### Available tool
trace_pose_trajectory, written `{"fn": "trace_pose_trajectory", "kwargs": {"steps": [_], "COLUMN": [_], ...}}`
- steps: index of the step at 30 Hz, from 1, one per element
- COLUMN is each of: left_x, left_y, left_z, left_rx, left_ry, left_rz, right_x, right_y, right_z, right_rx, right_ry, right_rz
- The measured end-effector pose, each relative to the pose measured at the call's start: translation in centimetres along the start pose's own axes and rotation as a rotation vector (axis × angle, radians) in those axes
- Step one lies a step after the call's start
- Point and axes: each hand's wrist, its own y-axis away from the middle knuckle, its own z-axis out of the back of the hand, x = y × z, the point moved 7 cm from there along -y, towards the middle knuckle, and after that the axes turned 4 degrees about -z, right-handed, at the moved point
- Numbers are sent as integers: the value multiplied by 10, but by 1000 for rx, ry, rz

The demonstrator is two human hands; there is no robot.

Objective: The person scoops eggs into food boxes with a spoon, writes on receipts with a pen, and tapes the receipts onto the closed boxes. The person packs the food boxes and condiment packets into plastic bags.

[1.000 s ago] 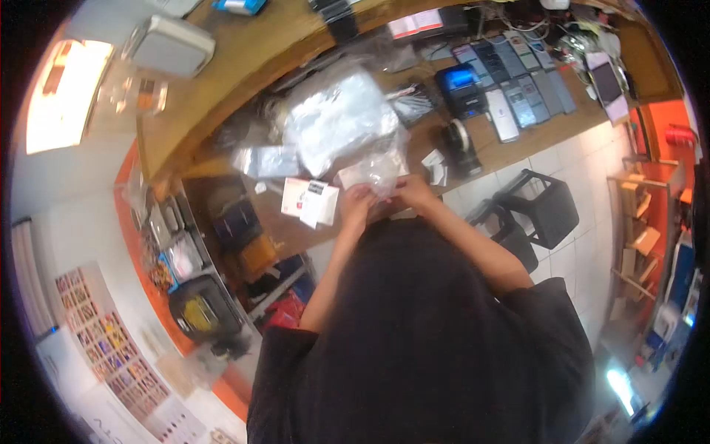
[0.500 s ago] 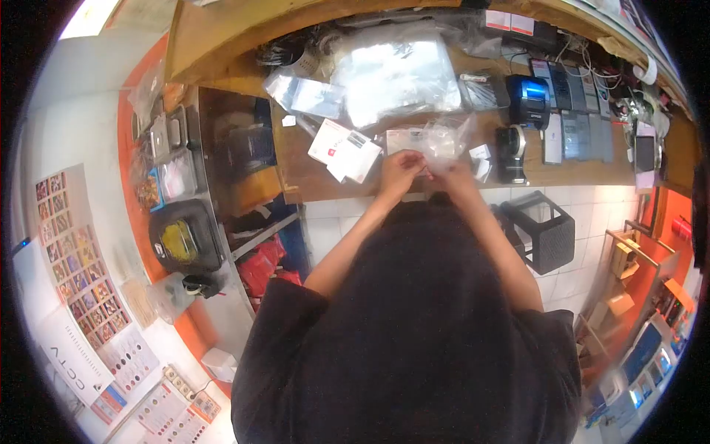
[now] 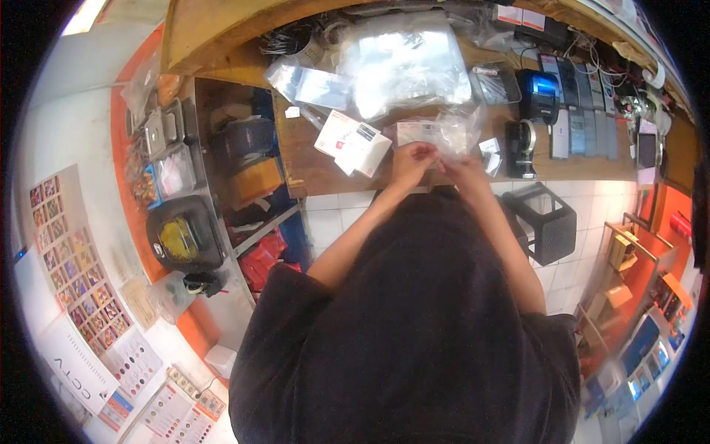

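Both my hands meet over the front part of the wooden table. My left hand is closed, thumb and fingers pinched together in front of a white box. What lies between those fingers is too small to make out. Close beside it, my right hand grips the near end of a clear plastic bag. The bag stands up crumpled beyond the fingers and partly covers the box's right side. Left of my hands lie white printed boxes, and small white paper pieces are on the right.
A large stack of clear plastic sleeves lies at the back. Right of my hands stand a black tape dispenser and a black device with a blue-lit top. Several phone-sized flat boxes line the right. A black stool is below.
The camera view has shifted slightly. My hands have drawn a little apart, with the left fingers now pinched upward. The bag stays by my right hand.
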Motion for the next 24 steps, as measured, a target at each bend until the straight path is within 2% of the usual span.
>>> {"fn": "trace_pose_trajectory", "kwargs": {"steps": [2,3,6,8,11,15,18,20,23,24], "left_x": [8,11,16,25,-6,-1,4,0,-2,-7], "left_y": [-2,-2,-4,-5,1,-3,-2,2,3,5], "left_z": [0,0,3,-1,0,0,-2,-1,-3,-2], "left_rx": [51,54,8,89,76,74,98,117,83,89], "left_ry": [82,80,11,40,-20,-23,-5,-43,-85,-159], "left_rz": [28,32,-14,58,42,22,62,83,76,86], "right_x": [-9,-9,-11,-9,0,-4,0,14,-3,-3], "right_y": [-4,-6,-6,-6,0,-3,-4,5,-3,-4], "right_z": [-1,1,5,1,-3,2,-2,-5,2,1], "right_rx": [16,14,-1,7,-1,-30,-18,-62,-76,-76], "right_ry": [-247,-251,-152,-186,-156,-167,-200,-7,-44,-5], "right_rz": [-48,-50,-75,-26,-26,-54,8,16,31,115]}}
